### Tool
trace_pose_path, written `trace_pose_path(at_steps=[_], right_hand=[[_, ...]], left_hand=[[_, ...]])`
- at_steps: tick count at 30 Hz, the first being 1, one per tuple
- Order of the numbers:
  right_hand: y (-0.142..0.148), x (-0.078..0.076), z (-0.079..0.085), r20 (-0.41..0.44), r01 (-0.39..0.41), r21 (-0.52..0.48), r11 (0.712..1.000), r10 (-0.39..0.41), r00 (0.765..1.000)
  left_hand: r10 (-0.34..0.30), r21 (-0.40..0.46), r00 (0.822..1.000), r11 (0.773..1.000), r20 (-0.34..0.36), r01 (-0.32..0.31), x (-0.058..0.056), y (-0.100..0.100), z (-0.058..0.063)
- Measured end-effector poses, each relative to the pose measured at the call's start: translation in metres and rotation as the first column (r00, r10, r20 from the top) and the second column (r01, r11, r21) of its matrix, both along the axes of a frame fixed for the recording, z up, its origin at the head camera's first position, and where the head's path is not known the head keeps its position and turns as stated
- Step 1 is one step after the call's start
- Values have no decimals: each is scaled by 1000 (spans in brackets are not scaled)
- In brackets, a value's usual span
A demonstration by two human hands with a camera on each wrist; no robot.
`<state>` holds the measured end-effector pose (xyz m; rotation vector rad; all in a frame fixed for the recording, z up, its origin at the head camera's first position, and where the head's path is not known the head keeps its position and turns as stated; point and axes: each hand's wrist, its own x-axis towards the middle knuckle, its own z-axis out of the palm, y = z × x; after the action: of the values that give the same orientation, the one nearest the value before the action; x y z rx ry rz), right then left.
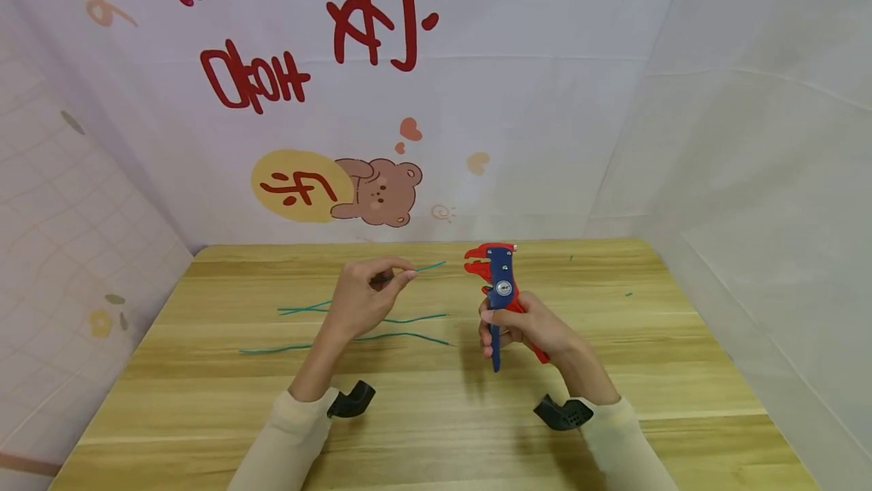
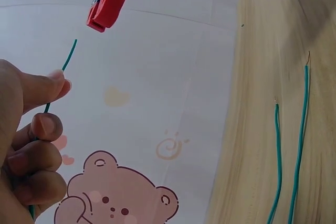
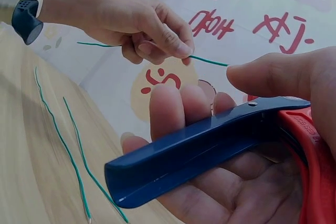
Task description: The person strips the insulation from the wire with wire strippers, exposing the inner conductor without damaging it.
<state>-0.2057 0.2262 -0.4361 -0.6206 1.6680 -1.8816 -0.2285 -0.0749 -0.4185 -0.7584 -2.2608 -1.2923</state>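
Note:
My left hand (image 1: 364,298) pinches a green wire (image 1: 431,266) between thumb and index finger, above the table. In the left wrist view the wire's short free end (image 2: 70,55) is green up to its tip. A blue-and-red wire stripper (image 1: 502,271) sits in my right hand (image 1: 538,328), fingers around its blue handle (image 3: 173,156). Its red jaws face left, apart from the wire tip, with nothing seen between them. Two more green wires lie below the left hand, one nearer the back (image 1: 415,319) and one nearer me (image 1: 402,335); their right ends show bare metal.
Small green scraps lie on the wooden table (image 1: 422,430) at the right, one of them a short piece (image 1: 629,294). A white printed cloth (image 1: 545,113) hangs behind the table and along both sides. Each wrist carries a black camera mount (image 1: 353,400).

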Motion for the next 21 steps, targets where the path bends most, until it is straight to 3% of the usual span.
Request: trace_pose_path(at_steps=[11,21], right_hand=[[-7,4,1,6,-24,14,1000,24,1000],[-14,5,-4,-2,-84,-8,996,84,996]], left_hand=[[-15,-35,1000,999,-3,14,8,-3,9],[-41,-44,999,998,-14,40,10,-3,9]])
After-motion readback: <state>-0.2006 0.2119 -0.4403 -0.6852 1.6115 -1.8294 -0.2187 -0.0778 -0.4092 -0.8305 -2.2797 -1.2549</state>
